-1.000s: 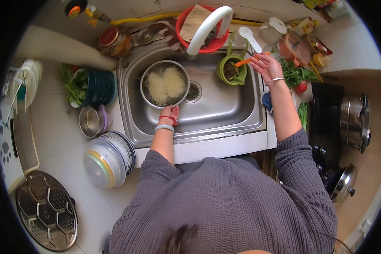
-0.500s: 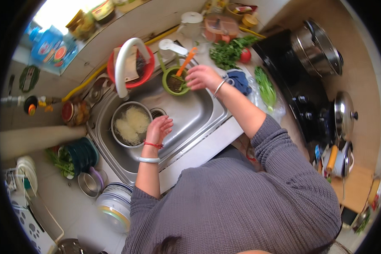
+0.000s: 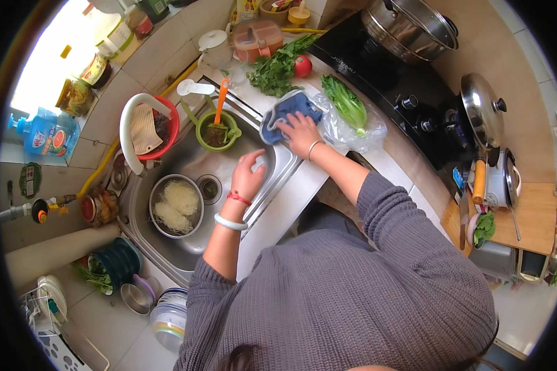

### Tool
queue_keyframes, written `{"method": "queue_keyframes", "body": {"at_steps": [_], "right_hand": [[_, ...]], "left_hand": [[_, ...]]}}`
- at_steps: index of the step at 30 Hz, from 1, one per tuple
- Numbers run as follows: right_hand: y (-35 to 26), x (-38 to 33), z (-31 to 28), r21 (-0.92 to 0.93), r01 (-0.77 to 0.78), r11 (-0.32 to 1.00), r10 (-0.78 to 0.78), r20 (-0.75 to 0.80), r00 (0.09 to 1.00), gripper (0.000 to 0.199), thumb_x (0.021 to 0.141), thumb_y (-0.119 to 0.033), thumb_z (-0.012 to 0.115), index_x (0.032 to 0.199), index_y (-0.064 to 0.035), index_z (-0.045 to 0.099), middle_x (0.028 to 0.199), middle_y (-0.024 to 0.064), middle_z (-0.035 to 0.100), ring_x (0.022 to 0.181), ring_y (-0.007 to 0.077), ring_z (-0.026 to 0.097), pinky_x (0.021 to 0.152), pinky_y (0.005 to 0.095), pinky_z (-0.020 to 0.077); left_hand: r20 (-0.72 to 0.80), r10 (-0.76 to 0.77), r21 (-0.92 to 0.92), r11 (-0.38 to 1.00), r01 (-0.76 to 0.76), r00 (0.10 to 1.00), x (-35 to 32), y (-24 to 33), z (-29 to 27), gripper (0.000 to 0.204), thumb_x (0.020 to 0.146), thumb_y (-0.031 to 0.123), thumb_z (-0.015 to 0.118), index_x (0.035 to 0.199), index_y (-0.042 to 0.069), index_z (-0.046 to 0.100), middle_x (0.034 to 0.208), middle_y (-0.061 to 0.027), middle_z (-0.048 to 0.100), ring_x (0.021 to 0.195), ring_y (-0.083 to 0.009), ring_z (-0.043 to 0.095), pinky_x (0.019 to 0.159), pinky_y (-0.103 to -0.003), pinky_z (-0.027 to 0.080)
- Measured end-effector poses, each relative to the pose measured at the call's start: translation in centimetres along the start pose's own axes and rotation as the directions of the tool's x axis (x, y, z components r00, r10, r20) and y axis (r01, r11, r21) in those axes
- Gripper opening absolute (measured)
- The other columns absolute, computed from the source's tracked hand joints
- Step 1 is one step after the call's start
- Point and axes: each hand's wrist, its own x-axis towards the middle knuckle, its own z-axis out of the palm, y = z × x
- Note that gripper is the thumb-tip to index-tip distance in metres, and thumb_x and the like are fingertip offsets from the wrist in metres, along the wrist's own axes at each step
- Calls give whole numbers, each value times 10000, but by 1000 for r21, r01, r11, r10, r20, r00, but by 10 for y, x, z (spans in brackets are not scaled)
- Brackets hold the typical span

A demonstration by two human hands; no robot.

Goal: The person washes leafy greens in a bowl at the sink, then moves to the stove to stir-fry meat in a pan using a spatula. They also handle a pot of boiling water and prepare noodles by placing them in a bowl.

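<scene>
Steel bowl [image 3: 176, 214] of noodles [image 3: 174, 206]

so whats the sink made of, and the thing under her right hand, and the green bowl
Sink: brushed stainless steel, by its grey sheen. Under the right hand, the blue cloth: soft fabric, creased and folded. Green bowl: probably plastic, with an even, matte colour.

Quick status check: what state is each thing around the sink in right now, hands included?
Right hand: open, flat on the blue cloth.
Left hand: open, over the sink, holding nothing.
Metal bowl: in the sink, holds noodles.
Green bowl: orange utensil inside.
Pot: lidded.
</scene>
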Motion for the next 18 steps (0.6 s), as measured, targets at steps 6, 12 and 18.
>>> {"method": "queue_keyframes", "body": {"at_steps": [6, 12, 18], "right_hand": [[14, -21, 11, 343, 83, 936, -61, -73, 995, 473, 720, -69, 536, 1190, -111, 506, 1273, 174, 445, 1206, 353, 385, 1011, 402, 328], [48, -98, -27, 535, 96, 840, -32, -128, 991, 317, 724, -88, 548, 1037, -40, 559, 1105, 155, 545, 1076, 329, 485, 933, 377, 399], [80, -158, -55, 699, -41, 714, -9, 67, 998, 211, 762, -127, 540, 938, -37, 613, 929, 144, 602, 848, 295, 588, 774, 356, 476]], "left_hand": [[2, 266, 344, 905, -251, 964, 64, 31, 46, 571, 689, -38, 476, 1227, 150, 512, 1330, -185, 404, 1226, -382, 359, 1029, -412, 313], [159, 14, 687, 717, -121, 987, 100, 58, 85, 637, 698, 182, 559, 1312, 274, 421, 1455, -101, 237, 1313, -342, 246, 980, -530, 307], [-159, 107, 690, 723, 33, 981, 118, 39, 88, 411, 738, 149, 538, 1146, 185, 566, 1309, -170, 403, 1102, -387, 440, 822, -460, 475]]}}
